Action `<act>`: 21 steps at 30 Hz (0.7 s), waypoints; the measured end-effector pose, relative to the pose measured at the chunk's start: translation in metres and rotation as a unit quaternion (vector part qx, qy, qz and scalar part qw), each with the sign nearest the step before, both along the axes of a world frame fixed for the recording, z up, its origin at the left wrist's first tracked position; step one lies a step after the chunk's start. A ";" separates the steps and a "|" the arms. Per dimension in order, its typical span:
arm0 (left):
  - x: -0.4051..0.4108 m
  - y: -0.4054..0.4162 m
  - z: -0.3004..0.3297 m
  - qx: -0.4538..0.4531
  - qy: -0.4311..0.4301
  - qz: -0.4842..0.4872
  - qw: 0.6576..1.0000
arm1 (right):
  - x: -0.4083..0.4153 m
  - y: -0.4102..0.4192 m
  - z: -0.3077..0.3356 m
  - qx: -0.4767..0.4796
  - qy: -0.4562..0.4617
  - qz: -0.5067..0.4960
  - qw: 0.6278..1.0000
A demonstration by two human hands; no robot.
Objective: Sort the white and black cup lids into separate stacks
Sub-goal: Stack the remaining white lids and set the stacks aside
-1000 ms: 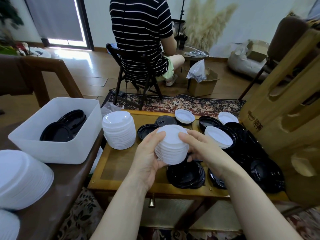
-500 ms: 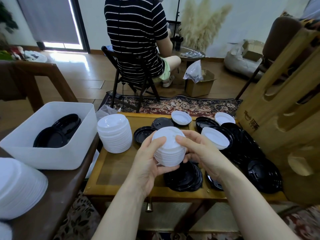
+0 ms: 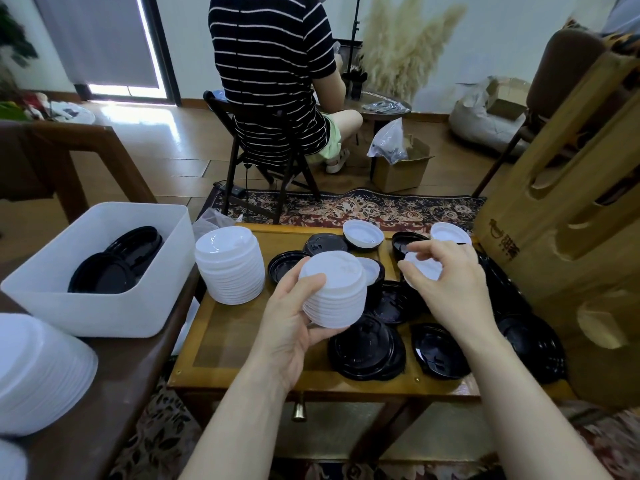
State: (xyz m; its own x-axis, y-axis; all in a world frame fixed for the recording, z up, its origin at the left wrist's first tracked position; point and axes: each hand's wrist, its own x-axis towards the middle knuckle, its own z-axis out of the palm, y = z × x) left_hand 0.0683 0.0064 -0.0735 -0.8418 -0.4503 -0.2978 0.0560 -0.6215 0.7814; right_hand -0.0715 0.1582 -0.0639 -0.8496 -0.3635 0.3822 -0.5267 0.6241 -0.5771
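My left grip (image 3: 294,327) curls round the white stack (image 3: 334,292); my right grip (image 3: 446,282) pinches a white lid (image 3: 424,270). Tilting could spill the stack.

Lit by daylight from the doorway (image 3: 121,88) at upper left, below a drawn grey blind (image 3: 100,36); blown out to pure white along that gap. Strong glare on the wooden floor (image 3: 166,123) just in front of it. Even and fairly bright elsewhere, with soft, weak shadows under the low table (image 3: 242,348). Small sheen on the black lids (image 3: 367,351). Heavy wide-angle bending toward the edges, straight lines of the wooden rack (image 3: 568,209) bowed. Mostly sharp in the middle; slightly soft, perhaps from motion, at the right hand (image 3: 446,278) and at the white stack (image 3: 38,372) in the lower left corner.
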 end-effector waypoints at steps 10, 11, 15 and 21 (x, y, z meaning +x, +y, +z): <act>0.001 -0.001 0.000 0.031 0.014 0.013 0.999 | -0.002 0.001 0.002 0.145 -0.026 -0.025 0.989; 0.001 -0.001 0.000 0.033 0.015 0.014 0.999 | -0.003 0.001 0.002 0.147 -0.026 -0.027 0.988; 0.001 -0.002 0.000 0.040 0.016 0.018 0.999 | -0.001 0.001 0.002 0.137 -0.023 -0.032 0.990; 0.001 -0.002 0.000 0.036 0.007 0.017 0.999 | 0.005 -0.001 0.010 0.001 0.051 -0.046 0.998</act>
State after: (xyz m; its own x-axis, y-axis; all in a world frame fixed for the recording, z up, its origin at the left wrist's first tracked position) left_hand 0.0690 0.0044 -0.0734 -0.8307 -0.4570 -0.3179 0.0894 -0.6732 0.7340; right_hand -0.0666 0.1570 -0.0544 -0.8367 -0.2859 0.4670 -0.5221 0.6737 -0.5230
